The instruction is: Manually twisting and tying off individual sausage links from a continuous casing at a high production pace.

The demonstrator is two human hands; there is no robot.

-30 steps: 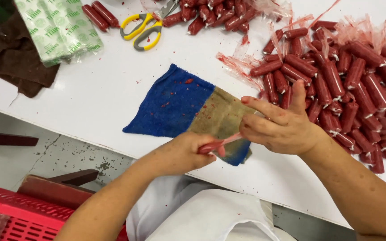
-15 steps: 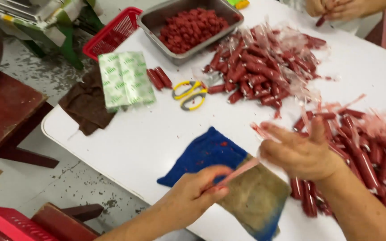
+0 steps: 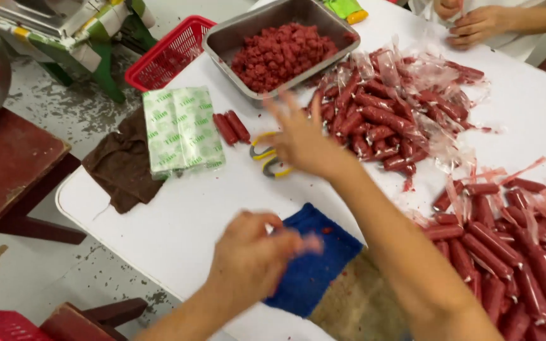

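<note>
Right hand (image 3: 299,140), fingers spread, over yellow-handled scissors (image 3: 266,161) near wrapped sausages (image 3: 380,120); left hand (image 3: 251,256) curled, blurred, contents indiscernible, above blue cloth (image 3: 314,265). Risk: hasty grab fumbling scissors, nicking casings.

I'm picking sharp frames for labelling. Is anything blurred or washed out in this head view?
Head view: the right hand over the yellow-handled scissors and the left hand above the blue cloth are motion-blurred; the metal tray and wrapped sausages stay fairly sharp; the white table is bright, though not glaring.
</note>
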